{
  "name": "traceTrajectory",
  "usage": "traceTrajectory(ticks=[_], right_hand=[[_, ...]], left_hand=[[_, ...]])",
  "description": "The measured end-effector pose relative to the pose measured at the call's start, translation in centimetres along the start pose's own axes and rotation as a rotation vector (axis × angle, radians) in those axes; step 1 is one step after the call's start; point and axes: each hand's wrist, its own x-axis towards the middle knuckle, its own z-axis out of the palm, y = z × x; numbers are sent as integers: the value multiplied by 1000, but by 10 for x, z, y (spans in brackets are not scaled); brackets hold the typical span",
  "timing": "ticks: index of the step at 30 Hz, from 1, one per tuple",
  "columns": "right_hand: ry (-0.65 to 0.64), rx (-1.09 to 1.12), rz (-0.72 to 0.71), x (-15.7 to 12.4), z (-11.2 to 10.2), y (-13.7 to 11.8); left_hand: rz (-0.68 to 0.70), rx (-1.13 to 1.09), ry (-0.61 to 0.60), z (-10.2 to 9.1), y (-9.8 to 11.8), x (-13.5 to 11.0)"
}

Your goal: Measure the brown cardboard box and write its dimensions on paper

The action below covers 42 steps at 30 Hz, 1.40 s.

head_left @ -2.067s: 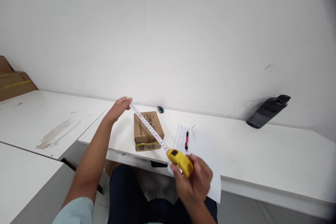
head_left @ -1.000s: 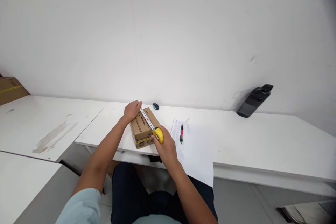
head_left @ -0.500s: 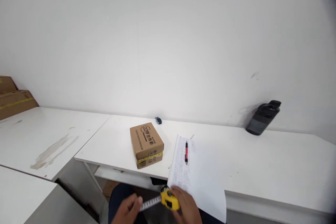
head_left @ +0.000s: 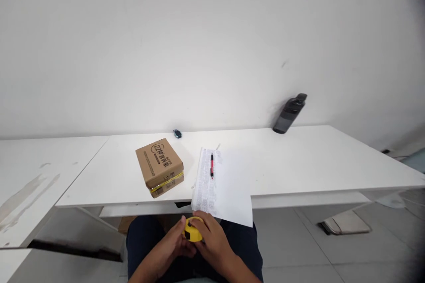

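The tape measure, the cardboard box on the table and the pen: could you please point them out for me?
Tape measure (head_left: 195, 232), head view: yellow casing.
Cardboard box (head_left: 160, 166), head view: printed top face.
Pen (head_left: 212, 166), head view: red barrel.

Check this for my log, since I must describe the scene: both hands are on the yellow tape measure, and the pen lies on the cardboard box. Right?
No, the pen lies on the paper, not the cardboard box, as the head view shows. The left hand and right hand are indeed on the yellow tape measure.
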Motion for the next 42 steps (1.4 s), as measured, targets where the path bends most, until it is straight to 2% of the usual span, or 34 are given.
traceTrajectory(ticks=[1, 2, 4, 6, 7, 8, 10, 11, 12, 15, 19, 22, 26, 30, 33, 36, 42], right_hand=[[-59, 24, 13, 5, -11, -1], [-142, 68, 32, 10, -22, -1], [-355, 217, 62, 25, -45, 7], [-472, 353, 96, 46, -62, 28], [-443, 371, 168, 59, -66, 43], [-342, 326, 296, 74, -68, 60], [-106, 17, 583, 106, -65, 96], [-81, -134, 698, 121, -60, 112], [-87, -164, 744, 134, -54, 126], [-132, -144, 784, 158, -37, 154], [-105, 30, 727, 158, -38, 175], [41, 200, 688, 148, -57, 189], [218, 393, 631, 133, -78, 201], [316, 523, 607, 124, -71, 201], [401, 502, 624, 120, -56, 197], [425, 415, 651, 115, -47, 192], [404, 322, 745, 114, -54, 189]], left_hand=[[51, -27, -47, 6, 10, -2], [117, -31, -45, 12, 19, -2], [244, 10, 68, 20, 34, 2], [348, 99, 168, 24, 45, 16], [397, 163, 192, 25, 51, 26], [446, 232, 200, 27, 56, 37], [555, 388, 215, 30, 66, 60], [615, 478, 229, 31, 71, 71], [672, 569, 242, 33, 76, 82], [758, 784, 254, 34, 87, 108], [724, 780, 276, 27, 89, 132], [700, 704, 278, 19, 85, 143], [687, 754, 249, 15, 84, 145], [677, 779, 256, 17, 86, 142], [670, 788, 262, 18, 86, 141], [668, 787, 262, 19, 86, 139], [665, 811, 253, 20, 88, 137]])
